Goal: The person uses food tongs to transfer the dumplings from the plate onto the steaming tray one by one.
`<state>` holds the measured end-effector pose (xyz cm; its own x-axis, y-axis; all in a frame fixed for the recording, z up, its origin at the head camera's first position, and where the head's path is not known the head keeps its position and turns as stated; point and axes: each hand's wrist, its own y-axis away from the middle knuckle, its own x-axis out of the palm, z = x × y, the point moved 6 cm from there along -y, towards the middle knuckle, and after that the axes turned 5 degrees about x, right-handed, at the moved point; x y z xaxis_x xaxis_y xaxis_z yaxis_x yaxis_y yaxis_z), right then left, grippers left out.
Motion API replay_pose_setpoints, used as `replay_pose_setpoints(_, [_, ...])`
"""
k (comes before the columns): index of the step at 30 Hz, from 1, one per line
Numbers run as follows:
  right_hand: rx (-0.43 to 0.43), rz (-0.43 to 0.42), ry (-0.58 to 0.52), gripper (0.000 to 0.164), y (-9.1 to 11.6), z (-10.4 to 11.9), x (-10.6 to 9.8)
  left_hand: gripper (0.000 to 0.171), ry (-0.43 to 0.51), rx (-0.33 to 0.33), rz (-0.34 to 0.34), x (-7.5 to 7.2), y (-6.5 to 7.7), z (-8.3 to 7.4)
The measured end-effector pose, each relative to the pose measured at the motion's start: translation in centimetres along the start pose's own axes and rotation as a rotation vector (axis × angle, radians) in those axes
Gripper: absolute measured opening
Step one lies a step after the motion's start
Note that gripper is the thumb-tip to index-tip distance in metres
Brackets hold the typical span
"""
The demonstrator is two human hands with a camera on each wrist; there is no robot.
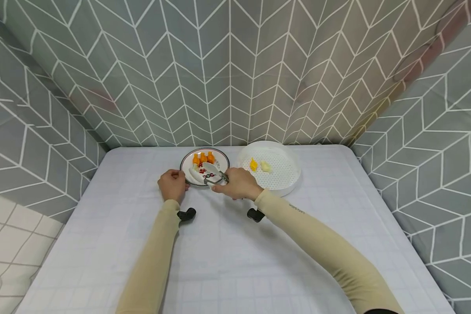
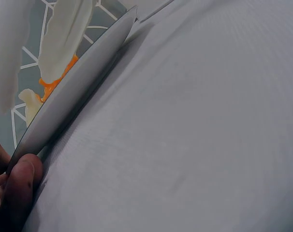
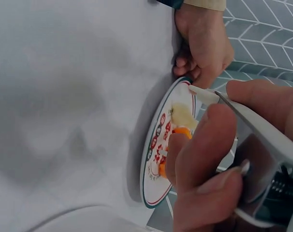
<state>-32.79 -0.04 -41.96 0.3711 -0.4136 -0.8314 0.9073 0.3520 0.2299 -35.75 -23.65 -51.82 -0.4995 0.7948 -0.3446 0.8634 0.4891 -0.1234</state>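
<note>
My left hand pinches the near-left rim of a round plate with a dark-edged rim and red print. In the left wrist view, thumb and fingers grip that rim. Several small orange pieces sit at the plate's back, and a pale piece lies on it too. Over the plate, my right hand holds metal tongs with whitish, wavy-edged heads. The heads stand apart; whether either touches the food I cannot tell.
Right of the plate stands a round white tray with a perforated base. In it lie a yellow piece and a pale piece. A white cloth covers the table; patterned grey curtains rise behind its far edge.
</note>
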Motion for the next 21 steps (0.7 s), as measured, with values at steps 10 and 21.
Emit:
replay_pose_setpoints(10, [0.009,0.009,0.023,0.047,-0.8,0.1,1.4,0.022,-0.016,0.023,-0.02,0.2,-0.1,0.3])
replay_pose_setpoints(21, [-0.013,-0.062,0.101,0.045,-1.0,0.9,1.9,0.023,-0.005,0.031,-0.018,0.1,0.0,0.2])
